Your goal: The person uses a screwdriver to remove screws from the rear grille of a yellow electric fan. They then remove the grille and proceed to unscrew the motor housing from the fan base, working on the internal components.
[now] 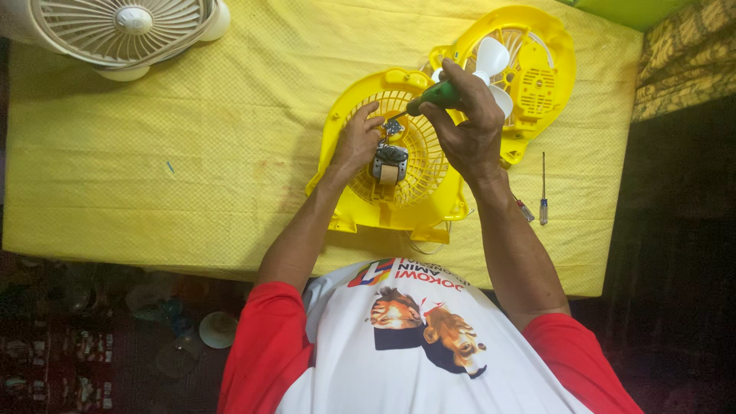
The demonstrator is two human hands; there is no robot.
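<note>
A yellow fan housing half (395, 211) with a round grille lies on the yellow tablecloth, a small metal motor (389, 162) sitting at its middle. My left hand (354, 142) rests on the grille beside the motor, fingertips near the top of it. My right hand (469, 126) grips a green-handled screwdriver (434, 95) whose tip points down-left toward the motor's top. Behind my right hand lies the other yellow housing half (537, 73) with white fan blades (492, 57).
A second screwdriver (543, 192) lies on the cloth to the right, near the table edge (606, 253). A cream fan (126, 31) stands at the far left corner. Dark floor with small objects lies below the table's front edge.
</note>
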